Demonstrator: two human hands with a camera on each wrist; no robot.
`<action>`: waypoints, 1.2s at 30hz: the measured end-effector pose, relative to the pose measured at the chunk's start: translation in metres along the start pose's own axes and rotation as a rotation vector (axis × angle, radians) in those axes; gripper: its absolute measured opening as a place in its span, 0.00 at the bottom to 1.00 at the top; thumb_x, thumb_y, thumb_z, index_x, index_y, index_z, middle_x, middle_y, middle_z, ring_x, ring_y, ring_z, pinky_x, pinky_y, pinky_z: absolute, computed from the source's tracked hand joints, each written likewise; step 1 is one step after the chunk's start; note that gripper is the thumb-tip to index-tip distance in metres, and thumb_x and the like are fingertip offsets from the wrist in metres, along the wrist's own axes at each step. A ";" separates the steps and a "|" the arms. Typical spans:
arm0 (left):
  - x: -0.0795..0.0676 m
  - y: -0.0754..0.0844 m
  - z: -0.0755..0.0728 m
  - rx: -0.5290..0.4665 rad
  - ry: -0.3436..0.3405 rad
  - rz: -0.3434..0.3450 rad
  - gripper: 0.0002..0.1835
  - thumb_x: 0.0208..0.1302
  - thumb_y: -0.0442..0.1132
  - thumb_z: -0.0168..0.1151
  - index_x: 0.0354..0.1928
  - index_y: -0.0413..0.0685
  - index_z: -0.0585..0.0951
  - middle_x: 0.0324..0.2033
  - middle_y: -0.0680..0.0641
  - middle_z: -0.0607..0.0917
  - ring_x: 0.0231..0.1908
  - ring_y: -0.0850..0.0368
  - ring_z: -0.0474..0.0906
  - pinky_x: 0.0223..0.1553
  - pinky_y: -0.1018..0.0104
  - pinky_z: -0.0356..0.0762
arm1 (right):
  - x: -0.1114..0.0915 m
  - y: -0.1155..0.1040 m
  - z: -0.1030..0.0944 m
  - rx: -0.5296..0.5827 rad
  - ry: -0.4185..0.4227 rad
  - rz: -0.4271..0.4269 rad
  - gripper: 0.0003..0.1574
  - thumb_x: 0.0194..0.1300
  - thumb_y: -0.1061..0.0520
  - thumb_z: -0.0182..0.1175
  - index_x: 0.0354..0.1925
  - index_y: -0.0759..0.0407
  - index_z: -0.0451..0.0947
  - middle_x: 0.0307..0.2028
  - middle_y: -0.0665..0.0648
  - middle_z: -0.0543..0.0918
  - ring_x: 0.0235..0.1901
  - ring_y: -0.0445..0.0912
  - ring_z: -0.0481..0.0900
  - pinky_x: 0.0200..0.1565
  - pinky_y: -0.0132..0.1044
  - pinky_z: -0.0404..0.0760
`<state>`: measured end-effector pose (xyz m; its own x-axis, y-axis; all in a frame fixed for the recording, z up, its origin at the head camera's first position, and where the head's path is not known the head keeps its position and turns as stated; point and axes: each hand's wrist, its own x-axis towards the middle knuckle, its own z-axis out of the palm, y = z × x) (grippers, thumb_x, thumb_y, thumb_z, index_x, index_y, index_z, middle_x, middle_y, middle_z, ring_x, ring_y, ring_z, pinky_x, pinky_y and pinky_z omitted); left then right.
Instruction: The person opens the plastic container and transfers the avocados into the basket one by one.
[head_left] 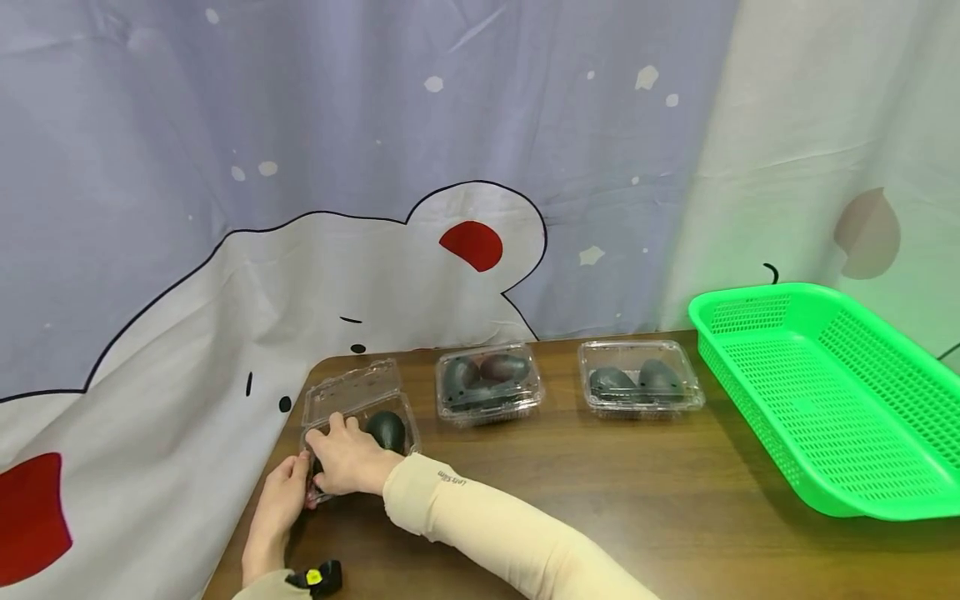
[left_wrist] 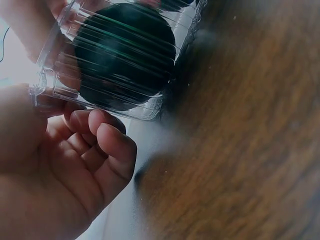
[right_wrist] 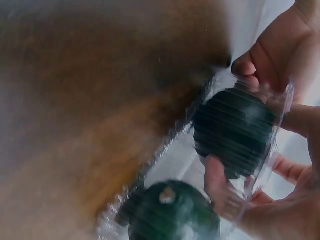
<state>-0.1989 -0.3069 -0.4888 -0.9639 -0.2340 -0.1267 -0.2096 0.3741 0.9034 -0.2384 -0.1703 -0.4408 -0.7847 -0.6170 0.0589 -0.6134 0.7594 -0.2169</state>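
Observation:
An open clear plastic clamshell container (head_left: 358,390) stands at the table's left end, its lid folded back. My left hand (head_left: 274,502) grips its near left corner, with the thumb at the rim and the fingers curled below, as the left wrist view shows. From above, my right hand (head_left: 351,458) reaches into the container and holds a dark green avocado (right_wrist: 231,129) in its left part. The thumb lies against that avocado inside the ribbed wall. A second avocado (head_left: 386,431) sits in the right part, its stem end facing the camera in the right wrist view.
Two closed clamshell containers, a middle one (head_left: 489,412) and a right one (head_left: 641,407), hold dark avocados along the back of the wooden table (head_left: 570,475). A green plastic basket (head_left: 813,506) stands at the right. Behind hangs a printed curtain (head_left: 360,108).

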 end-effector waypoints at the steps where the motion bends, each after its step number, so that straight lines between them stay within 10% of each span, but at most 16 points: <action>1: 0.000 0.000 0.000 -0.002 0.001 -0.003 0.21 0.80 0.46 0.38 0.29 0.40 0.68 0.18 0.50 0.71 0.19 0.58 0.69 0.24 0.66 0.73 | 0.000 -0.001 0.001 0.017 -0.006 0.005 0.22 0.60 0.44 0.68 0.50 0.40 0.72 0.47 0.50 0.68 0.44 0.43 0.67 0.27 0.32 0.72; 16: 0.000 0.001 0.003 -0.038 0.008 0.002 0.21 0.79 0.46 0.40 0.29 0.40 0.67 0.18 0.50 0.70 0.19 0.59 0.69 0.24 0.68 0.73 | 0.000 0.004 0.017 0.212 0.057 0.111 0.29 0.53 0.41 0.73 0.51 0.38 0.72 0.49 0.50 0.65 0.45 0.44 0.65 0.27 0.33 0.71; 36: 0.001 0.000 0.002 -0.027 0.013 0.001 0.21 0.80 0.46 0.39 0.29 0.41 0.67 0.18 0.50 0.71 0.20 0.58 0.69 0.24 0.67 0.73 | -0.007 0.002 0.000 0.130 0.097 0.017 0.23 0.55 0.45 0.72 0.46 0.38 0.72 0.48 0.50 0.64 0.46 0.44 0.63 0.25 0.31 0.69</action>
<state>-0.1999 -0.3055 -0.4893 -0.9620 -0.2449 -0.1209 -0.2041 0.3503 0.9141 -0.2342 -0.1649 -0.4418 -0.8040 -0.5763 0.1466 -0.5878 0.7329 -0.3424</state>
